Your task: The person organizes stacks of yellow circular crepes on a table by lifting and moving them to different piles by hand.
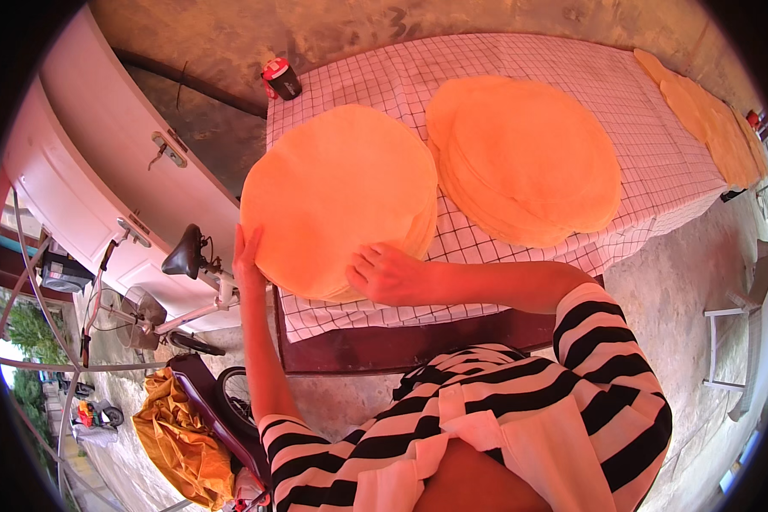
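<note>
A stack of large, thin, round orange-tinted sheets, like flatbreads (337, 188), lies on the checked cloth in front of me. My left hand (247, 258) is at the stack's left edge, fingers stretched out and a little apart against the rim. Over the near right part of the same stack, my right hand (387, 273) rests palm down, its fingers bent but spread on the top sheet; its thumb is hidden. Touching this stack on the right is a second pile of round flatbreads (525, 158), its layers unevenly fanned.
The checked cloth (648, 162) covers a dark red table (384, 341). More sheets (700, 119) lie at its far right end. A dark cup with a red lid (282, 78) stands at the back left corner. Left are a bicycle (198, 282), white doors (119, 154) and an orange cover (182, 439).
</note>
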Action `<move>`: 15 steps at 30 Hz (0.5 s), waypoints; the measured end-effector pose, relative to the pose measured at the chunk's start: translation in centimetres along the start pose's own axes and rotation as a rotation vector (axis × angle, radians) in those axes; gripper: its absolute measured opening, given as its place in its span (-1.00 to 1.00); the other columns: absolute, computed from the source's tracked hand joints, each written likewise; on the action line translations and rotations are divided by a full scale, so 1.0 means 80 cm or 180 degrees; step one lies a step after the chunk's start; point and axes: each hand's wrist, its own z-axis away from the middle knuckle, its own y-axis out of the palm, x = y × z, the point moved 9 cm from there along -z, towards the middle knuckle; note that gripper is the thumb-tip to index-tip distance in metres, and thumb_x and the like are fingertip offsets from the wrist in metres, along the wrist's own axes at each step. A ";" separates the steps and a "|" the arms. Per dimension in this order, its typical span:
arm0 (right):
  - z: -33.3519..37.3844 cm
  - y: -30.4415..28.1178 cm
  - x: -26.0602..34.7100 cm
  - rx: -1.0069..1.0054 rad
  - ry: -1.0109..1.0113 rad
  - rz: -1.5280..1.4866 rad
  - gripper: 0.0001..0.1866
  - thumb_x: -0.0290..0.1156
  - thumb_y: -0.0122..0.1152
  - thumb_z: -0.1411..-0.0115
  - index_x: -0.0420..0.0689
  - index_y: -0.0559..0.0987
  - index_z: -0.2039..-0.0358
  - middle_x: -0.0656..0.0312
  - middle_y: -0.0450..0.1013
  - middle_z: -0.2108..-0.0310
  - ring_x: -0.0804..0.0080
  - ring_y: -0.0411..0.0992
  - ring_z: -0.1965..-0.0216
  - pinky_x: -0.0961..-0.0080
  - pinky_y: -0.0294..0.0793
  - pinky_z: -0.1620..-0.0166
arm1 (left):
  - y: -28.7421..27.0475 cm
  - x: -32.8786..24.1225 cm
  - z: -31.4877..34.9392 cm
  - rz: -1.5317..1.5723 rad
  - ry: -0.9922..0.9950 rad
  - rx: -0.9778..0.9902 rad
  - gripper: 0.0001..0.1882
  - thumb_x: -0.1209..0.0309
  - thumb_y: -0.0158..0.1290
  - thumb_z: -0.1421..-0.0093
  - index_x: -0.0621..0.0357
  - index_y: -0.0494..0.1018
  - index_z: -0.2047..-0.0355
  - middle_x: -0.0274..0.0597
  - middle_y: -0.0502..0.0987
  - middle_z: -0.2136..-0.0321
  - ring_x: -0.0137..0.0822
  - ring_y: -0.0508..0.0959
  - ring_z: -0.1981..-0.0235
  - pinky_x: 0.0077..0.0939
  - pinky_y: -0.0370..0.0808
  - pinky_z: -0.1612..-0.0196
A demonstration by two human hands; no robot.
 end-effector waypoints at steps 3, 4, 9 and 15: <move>0.008 0.003 -0.008 -0.0023 0.0033 -0.0096 -0.79 -0.43 0.09 0.17 -0.26 0.42 0.47 0.15 0.37 0.48 0.32 0.37 0.36 0.49 0.34 0.33 | 0.004 -0.008 -0.006 -0.0079 0.0176 0.0032 -0.59 0.63 0.00 0.02 0.11 0.45 0.10 0.15 0.29 -0.05 -0.03 0.41 0.00 -0.44 0.44 0.06; 0.011 0.005 -0.012 -0.0016 0.0051 -0.0160 -0.79 -0.42 0.11 0.15 -0.25 0.43 0.46 0.15 0.40 0.45 0.30 0.39 0.31 0.45 0.36 0.27 | 0.005 -0.011 -0.010 -0.0102 0.0276 0.0033 -0.58 0.64 0.02 0.04 0.12 0.45 0.10 0.10 0.32 -0.04 -0.07 0.43 0.02 -0.46 0.45 0.07; 0.012 -0.043 -0.071 -0.0231 0.0705 -0.0788 -0.60 -0.21 0.20 -0.02 -0.16 0.45 0.18 0.18 0.36 0.08 0.18 0.23 -0.08 0.17 0.16 -0.10 | 0.003 0.002 -0.019 0.0583 0.0091 0.0183 -0.61 0.62 -0.04 -0.02 0.11 0.44 0.09 0.01 0.34 -0.03 -0.14 0.45 0.05 -0.48 0.44 0.08; 0.140 0.027 -0.269 -0.0788 0.3816 -0.1604 -0.29 -0.07 0.05 -0.16 -0.33 0.11 -0.13 -0.15 0.09 -0.11 0.02 0.07 -0.17 0.28 0.11 -0.14 | 0.004 0.014 -0.025 0.0379 0.0136 0.0421 -0.60 0.64 -0.02 -0.01 0.12 0.44 0.08 -0.03 0.39 0.01 -0.20 0.47 0.06 -0.55 0.44 0.08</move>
